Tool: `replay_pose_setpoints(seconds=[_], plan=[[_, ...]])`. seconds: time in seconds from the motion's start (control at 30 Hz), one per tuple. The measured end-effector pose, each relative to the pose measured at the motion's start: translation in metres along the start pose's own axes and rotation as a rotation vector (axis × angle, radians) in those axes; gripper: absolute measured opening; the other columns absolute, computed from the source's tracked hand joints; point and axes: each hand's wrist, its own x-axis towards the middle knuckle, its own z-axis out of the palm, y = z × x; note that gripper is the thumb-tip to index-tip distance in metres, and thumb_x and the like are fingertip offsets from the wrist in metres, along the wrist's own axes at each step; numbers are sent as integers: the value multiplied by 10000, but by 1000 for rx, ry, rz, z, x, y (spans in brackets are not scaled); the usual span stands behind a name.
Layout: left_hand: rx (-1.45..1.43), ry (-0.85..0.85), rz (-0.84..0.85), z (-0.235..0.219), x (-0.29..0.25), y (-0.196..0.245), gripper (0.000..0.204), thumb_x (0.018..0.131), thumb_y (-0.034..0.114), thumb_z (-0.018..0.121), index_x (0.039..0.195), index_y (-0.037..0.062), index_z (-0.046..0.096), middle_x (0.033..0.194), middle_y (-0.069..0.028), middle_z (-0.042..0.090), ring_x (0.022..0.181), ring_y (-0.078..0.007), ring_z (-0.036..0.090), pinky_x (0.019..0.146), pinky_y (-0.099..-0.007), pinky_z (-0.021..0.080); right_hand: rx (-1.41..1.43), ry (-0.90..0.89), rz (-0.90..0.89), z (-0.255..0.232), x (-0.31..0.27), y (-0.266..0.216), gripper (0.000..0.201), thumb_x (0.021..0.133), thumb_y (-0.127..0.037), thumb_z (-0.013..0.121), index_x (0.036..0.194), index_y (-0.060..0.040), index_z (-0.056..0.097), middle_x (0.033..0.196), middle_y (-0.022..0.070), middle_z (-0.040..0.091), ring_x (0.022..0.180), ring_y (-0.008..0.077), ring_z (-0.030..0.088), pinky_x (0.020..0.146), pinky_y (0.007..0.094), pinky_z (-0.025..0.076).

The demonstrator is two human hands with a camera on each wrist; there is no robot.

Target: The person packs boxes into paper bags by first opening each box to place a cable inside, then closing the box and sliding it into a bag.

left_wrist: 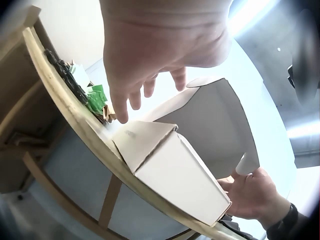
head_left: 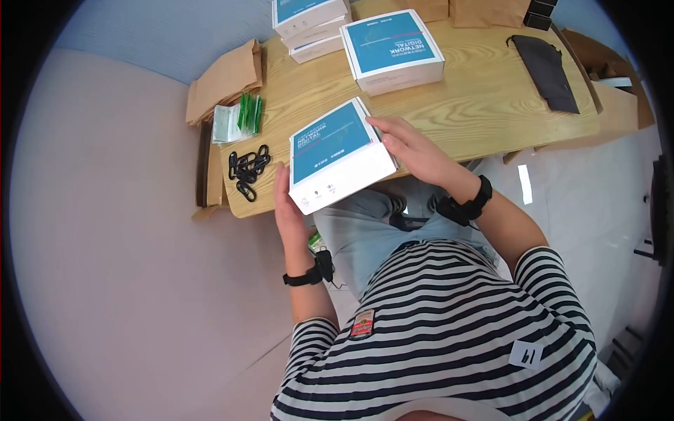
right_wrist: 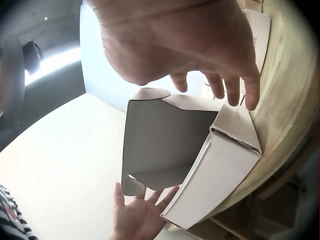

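A white box with a blue printed lid (head_left: 330, 144) is at the table's near edge. Both wrist views show its lid raised at a slant, with side flaps and a grey inside, above the white body (left_wrist: 180, 175) (right_wrist: 215, 175). My left hand (head_left: 289, 210) (left_wrist: 165, 45) (right_wrist: 137, 217) is along the lid's left side, fingers extended. On the right side lies my right hand (head_left: 418, 153) (right_wrist: 185, 45) (left_wrist: 252, 195), its fingers fairly straight and its thumb near the lid's edge. The box's contents are hidden.
Another blue-topped box (head_left: 393, 45) stands behind, beside stacked boxes (head_left: 309, 17). Brown paper bags (head_left: 225, 81), green packets (head_left: 249, 114) and black carabiner-like clips (head_left: 247, 168) lie at the left. A dark pouch (head_left: 546, 74) is at the right; an open carton (head_left: 618, 105) stands beyond the table.
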Motion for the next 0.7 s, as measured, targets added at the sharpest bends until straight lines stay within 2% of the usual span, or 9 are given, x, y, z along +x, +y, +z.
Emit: replay_pose_setpoints(seconds=[0.03,0.13,0.23,0.27,0.33,0.47,0.6,0.67,0.7], plan=[[-2,2,5,-2,0,-5,755,1082,530,412,1582,-29,323,1620,-208,364,1512,-308,334,1230,-446,275,-3,-1,-5,0,0,4,528,1114,-356,406,1484,12,487,1475,181,527,1394,313,464,1177,406,343],[366,-159,168,-2,-1,-15,664,1075,489,480,1475,-41,491,1625,-228,346,1508,-342,338,1222,-423,281,-42,-61,71,-5,-7,13,509,1114,-353,414,1474,-5,503,1457,185,535,1374,312,479,1165,406,357],[228,-183,150,-1,-14,-24,682,1063,463,523,1503,-53,449,1620,-224,352,1515,-329,327,1229,-425,271,-43,-34,32,-4,-16,17,503,1077,-332,515,1446,8,541,1414,230,558,1327,342,507,1120,414,399],[147,-161,117,0,-16,-28,852,977,516,663,1542,-57,382,1606,-230,369,1500,-322,354,1224,-423,282,-41,-37,35,-5,-19,18,503,1077,-332,515,1446,8,541,1414,230,558,1327,342,507,1120,414,399],[214,-177,94,-5,-26,-29,956,911,540,732,1556,-56,354,1603,-233,373,1490,-324,371,1218,-423,293,-184,-83,-90,-7,-26,17,586,1010,-309,625,1482,12,492,1405,253,568,1329,368,517,1113,423,413],[365,-117,-20,0,-44,-23,1214,742,593,871,1587,-52,283,1591,-244,390,1458,-333,421,1197,-422,329,-190,-107,-57,-2,-37,11,760,905,-274,728,1522,35,410,1402,286,563,1292,411,552,1100,444,430],[432,-90,33,-1,-56,-28,1173,783,550,858,1593,-54,262,1586,-249,397,1453,-336,426,1176,-435,360,-235,-2,-42,1,-51,10,754,903,-278,738,1504,50,424,1371,281,583,1288,401,554,1070,439,457],[367,-11,84,-3,-61,-33,1059,850,448,833,1599,-34,260,1567,-234,420,1425,-330,455,1135,-440,410,-177,-1,162,-3,-59,2,732,901,-277,747,1496,27,448,1308,261,612,1227,377,581,1021,426,491],[365,-20,82,-1,-62,-35,1059,850,448,833,1599,-34,260,1567,-234,420,1425,-330,455,1135,-440,410,-177,7,168,-4,-62,-3,732,901,-277,747,1496,27,448,1308,261,612,1227,377,581,1021,426,491]])
